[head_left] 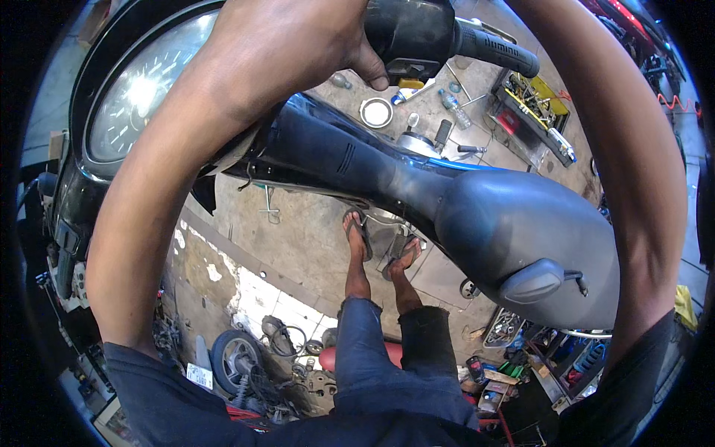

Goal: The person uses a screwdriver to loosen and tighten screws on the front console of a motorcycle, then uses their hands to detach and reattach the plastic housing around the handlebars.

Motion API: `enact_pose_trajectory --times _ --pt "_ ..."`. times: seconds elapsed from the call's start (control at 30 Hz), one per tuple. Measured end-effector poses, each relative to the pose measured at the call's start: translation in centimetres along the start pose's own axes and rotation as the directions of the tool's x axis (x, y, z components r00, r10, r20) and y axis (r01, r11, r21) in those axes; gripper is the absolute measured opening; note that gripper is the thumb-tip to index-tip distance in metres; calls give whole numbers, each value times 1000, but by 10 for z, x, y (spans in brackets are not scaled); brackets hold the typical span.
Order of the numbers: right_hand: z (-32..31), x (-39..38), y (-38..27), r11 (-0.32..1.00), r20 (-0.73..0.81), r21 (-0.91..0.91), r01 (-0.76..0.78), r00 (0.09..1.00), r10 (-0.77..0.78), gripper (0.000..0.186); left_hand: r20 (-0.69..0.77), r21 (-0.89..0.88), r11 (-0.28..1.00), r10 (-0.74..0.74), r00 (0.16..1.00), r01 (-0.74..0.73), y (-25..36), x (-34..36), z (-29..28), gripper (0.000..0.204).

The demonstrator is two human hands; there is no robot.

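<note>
A black scooter stands in front of me, its round speedometer (138,97) at the left catching a bright reflection. My left hand (320,41) reaches across the handlebar beside the black switch housing (410,41). Its thumb lies stretched along the housing; the other fingers are hidden or cut off by the top edge. From the housing a black rubber handlebar grip (497,51) points to the right. My right forearm (633,127) rises along the right side and leaves the picture at the top, so the right hand is not seen. On the dark scooter seat (514,216) lies a mirror (532,281) with a short stem.
On the floor beyond the scooter are a toolbox (547,112) full of tools, a white bowl (375,112) and a plastic bottle (454,110). A small wheel (235,360) and loose parts lie at the lower left. Open boxes of tools (573,357) crowd the lower right.
</note>
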State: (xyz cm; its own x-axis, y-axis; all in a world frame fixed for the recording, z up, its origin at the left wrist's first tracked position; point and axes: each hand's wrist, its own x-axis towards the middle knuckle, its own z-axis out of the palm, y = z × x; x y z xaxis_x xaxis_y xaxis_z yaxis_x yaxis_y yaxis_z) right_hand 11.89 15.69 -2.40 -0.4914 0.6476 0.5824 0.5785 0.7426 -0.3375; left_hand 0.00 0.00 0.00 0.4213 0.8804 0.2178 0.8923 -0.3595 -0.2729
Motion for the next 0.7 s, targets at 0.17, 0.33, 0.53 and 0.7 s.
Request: enact_pose_trajectory --times 0.17,0.33,0.53,0.7 --pt "-5 5 -11 994 148 -9 -107 983 107 52 -20 228 973 34 999 -28 -1 -17 6 87" --pt "-19 11 -20 961 283 -118 -248 919 272 57 -69 467 881 -50 996 77 25 -34 26 95" --pt "-10 8 -16 961 178 -142 -237 949 260 57 -208 317 936 -89 974 154 33 -22 37 56" --pt "-3 4 -18 958 87 -146 -248 961 262 57 -232 452 879 -50 971 154 34 -21 38 52"
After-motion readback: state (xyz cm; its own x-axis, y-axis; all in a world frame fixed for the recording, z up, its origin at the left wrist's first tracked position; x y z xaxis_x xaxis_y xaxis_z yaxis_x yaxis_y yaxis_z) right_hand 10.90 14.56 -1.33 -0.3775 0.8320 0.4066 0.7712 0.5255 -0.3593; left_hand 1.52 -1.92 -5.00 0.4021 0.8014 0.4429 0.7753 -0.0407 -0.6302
